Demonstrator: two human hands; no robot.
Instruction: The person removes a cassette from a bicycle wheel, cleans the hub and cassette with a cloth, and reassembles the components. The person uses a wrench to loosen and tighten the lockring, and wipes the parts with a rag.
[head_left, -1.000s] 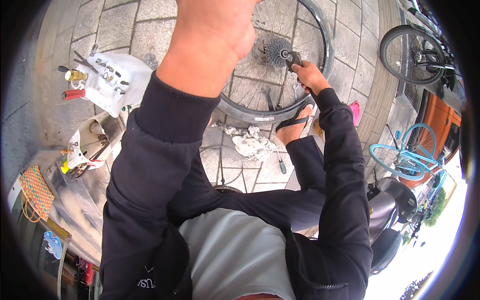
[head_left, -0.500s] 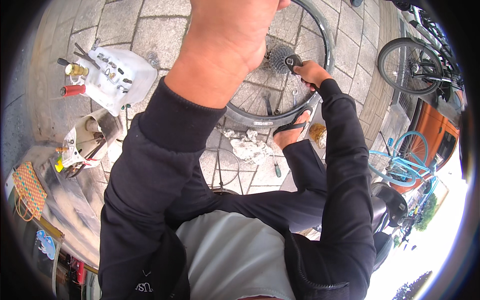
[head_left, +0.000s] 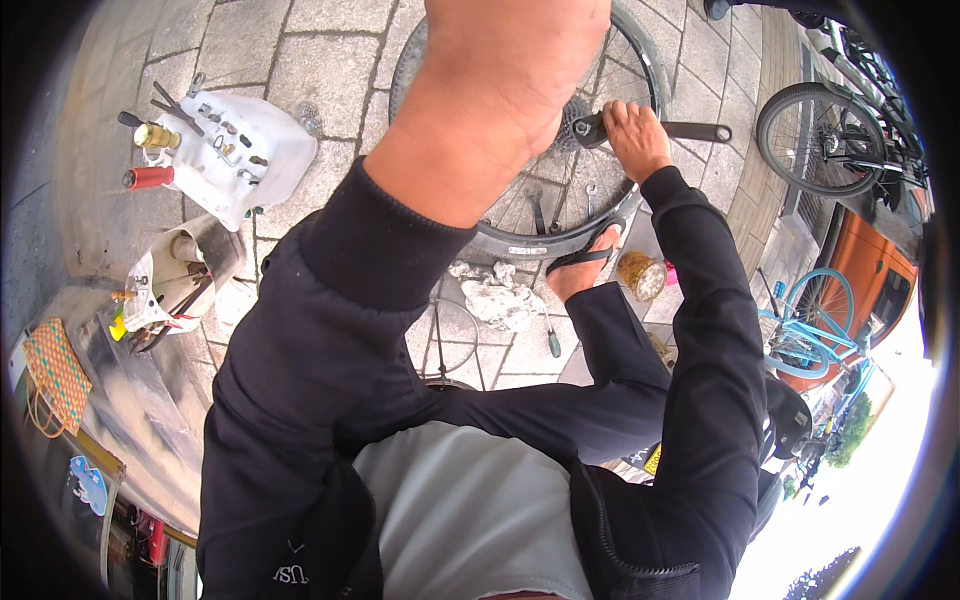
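Note:
A bicycle wheel lies flat on the paving in front of me. My right hand is wrapped over the middle of a black crank arm. The arm's round end is over or beside the cassette, and its holed end sticks out to the right past the rim. Whether it touches the cassette I cannot tell. Across the wheel reaches my left hand, showing mainly its wrist; the fingers are beyond the upper edge. The left wrist hides part of the wheel and cassette. Two wrenches lie within the wheel's outline.
On the left stand a white container with small parts and tools on it, and an open tool bin. A rag, a screwdriver and a jar lie by my sandalled foot. Parked bicycles stand right.
My right hand has shifted slightly right and turned, and the crank arm now shows its full length pointing right. My left forearm has moved a little right over the wheel.

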